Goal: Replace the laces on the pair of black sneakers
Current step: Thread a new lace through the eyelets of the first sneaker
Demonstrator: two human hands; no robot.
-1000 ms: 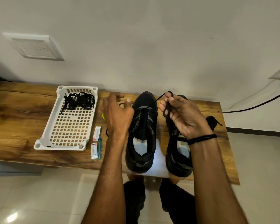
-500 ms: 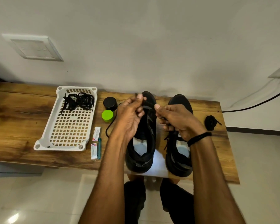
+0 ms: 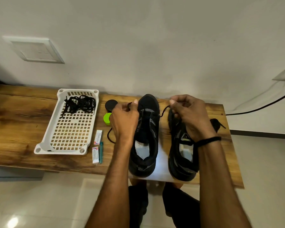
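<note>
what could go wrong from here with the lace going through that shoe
1. The left hand pinches one end of the lace and the right hand pinches the other. An uneven pull could leave the ends unequal.
2. The left hand is right beside the black jar and the green-capped jar and might knock them.
3. The sneaker has its heel near the table front edge, so a tug toward the person could slide it off.

— How do the arms lie?
— Both forearms reach to the far side, well apart.
— And the hands?
— Left hand (image 3: 124,120) curled, thumb and finger pinching the lace (image 3: 163,111). Right hand (image 3: 190,116) curled, pinching it too.
</note>
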